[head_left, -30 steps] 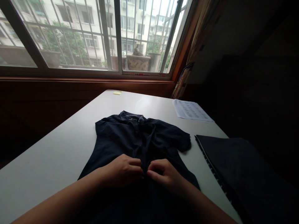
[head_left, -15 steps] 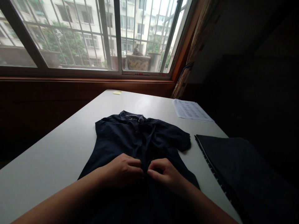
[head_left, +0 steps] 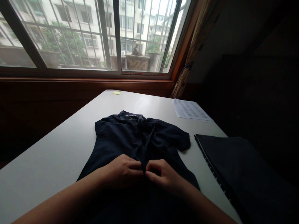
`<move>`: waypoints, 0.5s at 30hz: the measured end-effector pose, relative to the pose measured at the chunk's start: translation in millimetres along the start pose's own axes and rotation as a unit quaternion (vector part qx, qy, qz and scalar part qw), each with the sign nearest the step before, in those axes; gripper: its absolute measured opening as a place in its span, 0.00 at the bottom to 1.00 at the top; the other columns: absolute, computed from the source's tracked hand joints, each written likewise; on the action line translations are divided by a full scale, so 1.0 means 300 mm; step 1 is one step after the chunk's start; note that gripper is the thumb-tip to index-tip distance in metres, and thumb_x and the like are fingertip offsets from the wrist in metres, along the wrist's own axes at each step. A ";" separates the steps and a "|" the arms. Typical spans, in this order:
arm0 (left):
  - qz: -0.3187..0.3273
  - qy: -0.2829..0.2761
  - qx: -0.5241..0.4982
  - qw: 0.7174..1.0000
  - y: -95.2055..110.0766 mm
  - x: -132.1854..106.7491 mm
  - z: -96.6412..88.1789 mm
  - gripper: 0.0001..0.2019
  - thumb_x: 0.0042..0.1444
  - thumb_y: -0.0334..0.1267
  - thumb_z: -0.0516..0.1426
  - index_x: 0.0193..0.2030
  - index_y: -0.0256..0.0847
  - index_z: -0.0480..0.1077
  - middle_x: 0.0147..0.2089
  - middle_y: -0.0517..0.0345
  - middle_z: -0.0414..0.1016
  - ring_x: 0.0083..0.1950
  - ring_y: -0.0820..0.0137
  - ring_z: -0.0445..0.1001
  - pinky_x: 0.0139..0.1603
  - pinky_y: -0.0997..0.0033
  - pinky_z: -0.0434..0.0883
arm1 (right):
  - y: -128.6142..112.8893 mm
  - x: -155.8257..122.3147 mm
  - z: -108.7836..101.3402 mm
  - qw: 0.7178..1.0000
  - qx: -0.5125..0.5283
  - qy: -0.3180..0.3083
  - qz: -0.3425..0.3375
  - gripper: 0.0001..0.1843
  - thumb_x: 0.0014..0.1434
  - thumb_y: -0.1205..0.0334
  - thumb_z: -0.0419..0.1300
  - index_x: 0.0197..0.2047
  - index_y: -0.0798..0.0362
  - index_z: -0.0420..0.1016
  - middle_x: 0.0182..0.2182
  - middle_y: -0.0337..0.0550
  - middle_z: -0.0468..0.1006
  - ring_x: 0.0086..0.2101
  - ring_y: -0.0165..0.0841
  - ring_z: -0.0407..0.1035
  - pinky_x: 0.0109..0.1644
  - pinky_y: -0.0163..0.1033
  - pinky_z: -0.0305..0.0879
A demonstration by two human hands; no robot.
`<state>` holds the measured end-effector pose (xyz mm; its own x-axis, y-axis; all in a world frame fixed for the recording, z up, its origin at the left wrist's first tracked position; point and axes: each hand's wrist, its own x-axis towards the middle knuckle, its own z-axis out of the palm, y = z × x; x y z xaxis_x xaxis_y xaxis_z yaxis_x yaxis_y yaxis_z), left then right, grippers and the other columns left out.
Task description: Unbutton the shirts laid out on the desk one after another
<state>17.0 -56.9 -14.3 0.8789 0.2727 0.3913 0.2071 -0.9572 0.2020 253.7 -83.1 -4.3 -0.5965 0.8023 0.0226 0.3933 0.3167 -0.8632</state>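
A dark navy short-sleeved shirt (head_left: pixel 121 137) lies flat on the white table (head_left: pixel 58 149), collar toward the window. My left hand (head_left: pixel 122 171) and my right hand (head_left: pixel 162 174) meet at the shirt's front placket near its middle. Both hands pinch the fabric edges there, fingertips almost touching each other. What lies between the fingertips is too dark to make out.
A dark folded cloth with a dotted edge (head_left: pixel 233 168) lies on the table at the right. A printed paper sheet (head_left: pixel 190 110) sits at the far right, a yellow sticky note (head_left: pixel 116 92) at the far edge. A barred window (head_left: pixel 93 34) and a curtain (head_left: pixel 187 74) stand behind.
My right hand has shifted slightly left, closer to my left hand on the placket. The shirt has hardly moved.
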 end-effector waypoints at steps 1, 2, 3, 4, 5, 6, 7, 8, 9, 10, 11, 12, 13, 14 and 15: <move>-0.002 -0.004 0.006 1.000 0.001 0.000 0.000 0.06 0.65 0.34 0.53 0.41 0.42 0.71 0.33 0.59 0.69 0.28 0.72 0.66 0.27 0.69 0.62 | -0.003 0.001 0.001 1.000 -0.003 0.000 0.003 0.10 0.62 0.57 0.59 0.32 0.55 0.74 0.25 0.34 0.69 0.27 0.27 0.63 0.32 0.32 0.56; -0.002 -0.007 0.012 1.000 0.003 0.001 0.000 0.05 0.65 0.34 0.53 0.41 0.42 0.70 0.33 0.60 0.69 0.28 0.72 0.66 0.27 0.69 0.62 | -0.006 0.001 0.001 1.000 -0.007 0.001 0.005 0.11 0.62 0.57 0.59 0.33 0.55 0.74 0.25 0.34 0.69 0.27 0.27 0.62 0.31 0.32 0.56; -0.001 -0.008 0.017 1.000 0.005 0.002 0.000 0.05 0.65 0.34 0.53 0.41 0.42 0.70 0.33 0.60 0.69 0.28 0.72 0.65 0.27 0.69 0.61 | -0.007 0.002 0.002 1.000 -0.011 0.000 0.007 0.11 0.62 0.57 0.59 0.32 0.55 0.74 0.24 0.34 0.68 0.26 0.27 0.62 0.31 0.32 0.56; 0.000 -0.008 0.022 1.000 0.006 0.003 -0.001 0.05 0.66 0.34 0.53 0.40 0.42 0.70 0.32 0.60 0.68 0.28 0.72 0.65 0.26 0.68 0.61 | -0.008 0.003 0.002 1.000 -0.014 0.000 0.009 0.11 0.62 0.57 0.59 0.32 0.55 0.74 0.24 0.34 0.68 0.26 0.27 0.62 0.31 0.32 0.55; 0.003 -0.006 0.025 1.000 0.007 0.004 -0.002 0.05 0.66 0.34 0.53 0.40 0.42 0.70 0.32 0.60 0.68 0.27 0.72 0.64 0.26 0.68 0.60 | -0.008 0.004 0.002 1.000 -0.014 0.000 0.011 0.11 0.62 0.58 0.59 0.32 0.55 0.74 0.24 0.34 0.68 0.26 0.27 0.62 0.31 0.32 0.55; 0.005 -0.004 0.027 1.000 0.008 0.005 -0.003 0.06 0.66 0.35 0.52 0.38 0.41 0.69 0.32 0.60 0.68 0.27 0.72 0.64 0.26 0.68 0.60 | -0.007 0.005 0.002 1.000 -0.011 -0.001 0.013 0.11 0.62 0.58 0.58 0.32 0.56 0.74 0.23 0.34 0.68 0.26 0.27 0.62 0.31 0.32 0.55; 0.008 -0.002 0.028 1.000 0.009 0.006 -0.004 0.06 0.66 0.35 0.52 0.38 0.41 0.69 0.31 0.60 0.67 0.27 0.72 0.64 0.26 0.68 0.60 | -0.006 0.006 0.002 1.000 -0.004 -0.001 0.013 0.11 0.62 0.59 0.58 0.31 0.56 0.74 0.23 0.34 0.68 0.26 0.27 0.62 0.31 0.32 0.55; 0.011 0.000 0.029 1.000 0.010 0.007 -0.006 0.07 0.66 0.35 0.52 0.37 0.41 0.68 0.31 0.60 0.67 0.27 0.72 0.64 0.26 0.68 0.59 | -0.003 0.007 0.001 1.000 0.006 -0.001 0.014 0.12 0.63 0.58 0.58 0.31 0.56 0.75 0.23 0.34 0.68 0.26 0.27 0.62 0.31 0.32 0.55; 0.012 0.002 0.031 0.999 0.010 0.007 -0.007 0.07 0.66 0.35 0.52 0.36 0.41 0.68 0.31 0.60 0.67 0.27 0.72 0.64 0.26 0.68 0.59 | -0.001 0.007 0.000 1.000 0.015 -0.001 0.014 0.12 0.63 0.58 0.58 0.31 0.56 0.75 0.24 0.35 0.69 0.26 0.27 0.62 0.31 0.32 0.56; 0.014 0.004 0.033 0.999 0.010 0.007 -0.008 0.07 0.66 0.35 0.52 0.36 0.41 0.68 0.30 0.60 0.67 0.27 0.73 0.64 0.25 0.68 0.58 | 0.001 0.007 0.000 1.000 0.024 0.000 0.015 0.13 0.63 0.57 0.58 0.31 0.57 0.75 0.24 0.35 0.69 0.26 0.27 0.62 0.31 0.32 0.56; 0.017 0.007 0.035 0.999 0.011 0.007 -0.009 0.07 0.66 0.35 0.52 0.36 0.41 0.68 0.30 0.60 0.67 0.27 0.73 0.64 0.25 0.68 0.58 | 0.004 0.007 -0.001 0.999 0.030 -0.001 0.015 0.14 0.63 0.56 0.58 0.31 0.57 0.75 0.24 0.35 0.69 0.26 0.27 0.62 0.31 0.32 0.56; 0.019 0.011 0.038 0.999 0.011 0.006 -0.009 0.08 0.66 0.35 0.52 0.36 0.40 0.68 0.30 0.60 0.66 0.26 0.73 0.64 0.25 0.68 0.58 | 0.006 0.006 -0.001 0.999 0.034 0.000 0.015 0.15 0.63 0.56 0.58 0.31 0.57 0.75 0.23 0.35 0.69 0.26 0.27 0.62 0.31 0.32 0.56; 0.022 0.017 0.041 0.999 0.011 0.006 -0.009 0.08 0.66 0.35 0.52 0.35 0.40 0.68 0.29 0.60 0.66 0.26 0.73 0.64 0.24 0.67 0.57 | 0.008 0.006 -0.001 0.999 0.036 0.000 0.014 0.15 0.63 0.55 0.58 0.31 0.57 0.75 0.23 0.35 0.69 0.26 0.27 0.62 0.31 0.33 0.56; 0.024 0.023 0.044 0.998 0.012 0.005 -0.009 0.08 0.66 0.35 0.52 0.35 0.40 0.68 0.29 0.61 0.66 0.26 0.73 0.64 0.24 0.67 0.57 | 0.009 0.005 -0.001 0.999 0.036 0.000 0.012 0.15 0.63 0.55 0.58 0.31 0.57 0.75 0.23 0.35 0.69 0.26 0.27 0.62 0.31 0.33 0.56; 0.027 0.028 0.046 0.998 0.012 0.004 -0.008 0.08 0.66 0.35 0.52 0.35 0.40 0.68 0.29 0.61 0.66 0.26 0.73 0.64 0.24 0.67 0.57 | 0.010 0.004 0.000 0.999 0.036 0.001 0.010 0.15 0.63 0.55 0.58 0.31 0.57 0.75 0.24 0.35 0.69 0.26 0.28 0.62 0.31 0.33 0.56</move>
<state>17.8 -59.9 -10.8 0.8649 0.2235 0.4495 0.2014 -0.9747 0.0971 254.2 -81.1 -6.9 -0.5877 0.8090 0.0050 0.3544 0.2630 -0.8973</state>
